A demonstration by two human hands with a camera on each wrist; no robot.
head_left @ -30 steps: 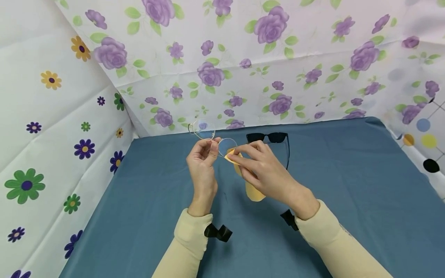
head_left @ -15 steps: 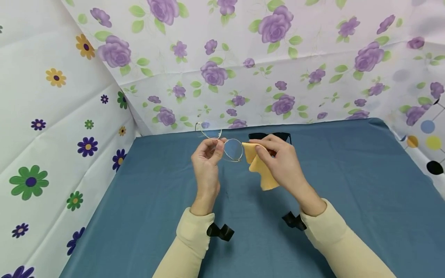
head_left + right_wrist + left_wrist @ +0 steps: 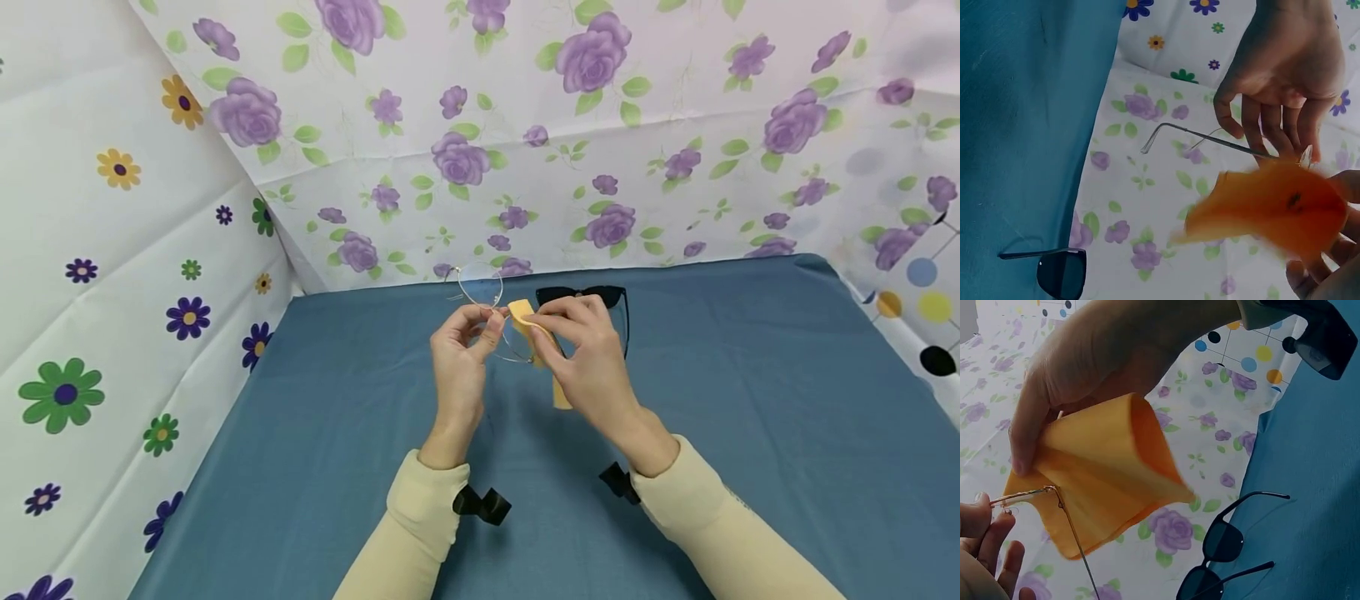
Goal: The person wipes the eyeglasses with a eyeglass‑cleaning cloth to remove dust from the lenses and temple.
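Note:
My left hand (image 3: 461, 354) pinches a pair of thin gold-rimmed eyeglasses (image 3: 480, 283) by the middle, between thumb and fingers. One round lens points up and away in the head view; the other is partly behind a yellow cleaning cloth (image 3: 521, 312). My right hand (image 3: 588, 346) pinches that cloth over the nearer lens, and a loose end hangs below the fingers. In the left wrist view the cloth (image 3: 1097, 469) drapes in a fold beside the glasses' hinge, with a temple arm (image 3: 1075, 534) sticking out. The right wrist view shows the cloth (image 3: 1272, 209) blurred.
Black sunglasses (image 3: 555, 293) lie on the blue tablecloth (image 3: 337, 417) just behind my right hand, arms unfolded. A flowered white sheet (image 3: 420, 150) hangs along the back edge, another at the left. Black straps (image 3: 483, 505) with small blocks sit at both wrists.
My right hand moved the cloth off the lens to the right, then back left onto it. My left hand shifted slightly right and turned the glasses, so the far lens faces more toward the head view.

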